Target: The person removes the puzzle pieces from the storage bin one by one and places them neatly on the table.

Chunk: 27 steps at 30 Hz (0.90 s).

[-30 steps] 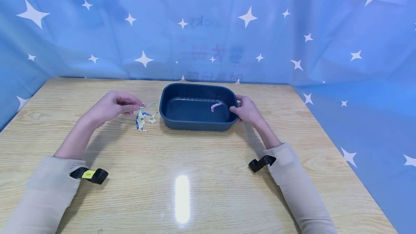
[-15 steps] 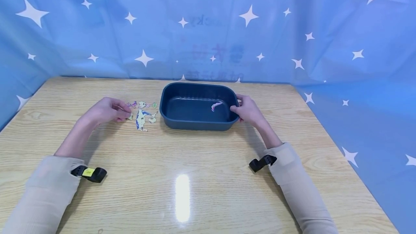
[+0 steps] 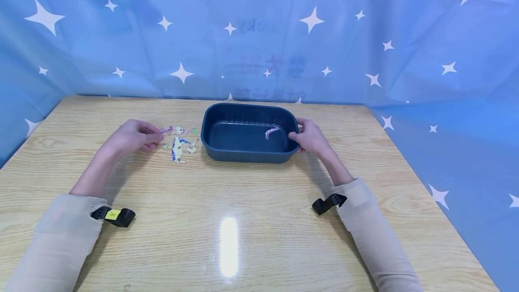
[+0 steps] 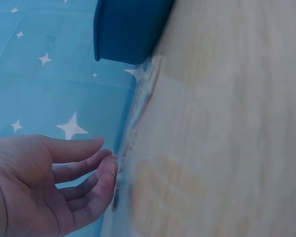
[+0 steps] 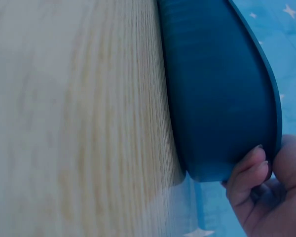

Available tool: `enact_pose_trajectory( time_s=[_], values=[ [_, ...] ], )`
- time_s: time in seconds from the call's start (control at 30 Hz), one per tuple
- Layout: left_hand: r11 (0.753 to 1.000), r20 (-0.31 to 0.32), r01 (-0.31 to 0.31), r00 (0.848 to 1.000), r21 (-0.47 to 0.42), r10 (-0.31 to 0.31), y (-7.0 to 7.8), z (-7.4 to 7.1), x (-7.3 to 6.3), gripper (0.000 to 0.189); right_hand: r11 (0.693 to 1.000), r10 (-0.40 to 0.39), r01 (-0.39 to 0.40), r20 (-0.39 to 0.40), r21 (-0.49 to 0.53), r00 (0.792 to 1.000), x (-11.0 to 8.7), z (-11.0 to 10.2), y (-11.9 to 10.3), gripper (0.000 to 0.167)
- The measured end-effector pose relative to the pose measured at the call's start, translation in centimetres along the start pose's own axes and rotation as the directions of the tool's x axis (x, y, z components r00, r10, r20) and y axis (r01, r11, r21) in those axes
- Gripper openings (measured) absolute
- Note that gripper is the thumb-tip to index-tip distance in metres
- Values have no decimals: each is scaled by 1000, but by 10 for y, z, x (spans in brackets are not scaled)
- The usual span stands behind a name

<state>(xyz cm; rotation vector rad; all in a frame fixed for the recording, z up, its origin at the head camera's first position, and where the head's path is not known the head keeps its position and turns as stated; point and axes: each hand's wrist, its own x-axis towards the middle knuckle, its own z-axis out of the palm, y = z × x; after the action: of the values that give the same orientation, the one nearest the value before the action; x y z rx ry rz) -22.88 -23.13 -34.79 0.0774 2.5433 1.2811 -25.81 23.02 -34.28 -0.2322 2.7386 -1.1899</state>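
My left hand is over the table's left side with nothing visible between its thumb and loosely bent fingers; the left wrist view shows the thumb apart from them. By its fingertips lie flat, thin cutouts like stickers: a small pale green piece, a purple piece, a white piece, a green round piece and a larger cream-and-blue piece. My right hand grips the right end of a dark blue rectangular bin, thumb over its rim, fingers outside. One purple-and-white strip lies inside the bin.
A light wood table carries everything, its far edge just behind the bin. Beyond hangs a blue curtain with white stars. Black wrist cameras sit on both sleeves, and a bright light reflection shows on the front of the tabletop.
My left hand has moved left from the white piece, then let go of the small pale green piece, which now lies on the table. The right hand and bin have stayed put.
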Motion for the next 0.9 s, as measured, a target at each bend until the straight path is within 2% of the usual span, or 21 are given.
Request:
enact_pose_trajectory(
  time_s=[0.17, 0.4, 0.7, 0.9],
  values=[
    [998, -41, -40, 998, -39, 38, 12, 0, -3, 44, 1000, -2, 2, 2, -1, 1000, 1, 0, 1, 58],
    [984, -110, -131, 987, -122, 118, 40, 8, -6, 44, 1000, -3, 3, 7, 5, 1000, 1, 0, 2, 58],
    [955, -125, -220, 972, -199, 198, 74, 26, -1, 44, 1000, -7, 7, 4, -3, 1000, 2, 1, 4, 57],
    [937, -117, -270, 961, -222, 249, 92, 46, 7, 41, 1000, -11, 11, 0, -1, 1000, 1, 0, 4, 57]
  ],
)
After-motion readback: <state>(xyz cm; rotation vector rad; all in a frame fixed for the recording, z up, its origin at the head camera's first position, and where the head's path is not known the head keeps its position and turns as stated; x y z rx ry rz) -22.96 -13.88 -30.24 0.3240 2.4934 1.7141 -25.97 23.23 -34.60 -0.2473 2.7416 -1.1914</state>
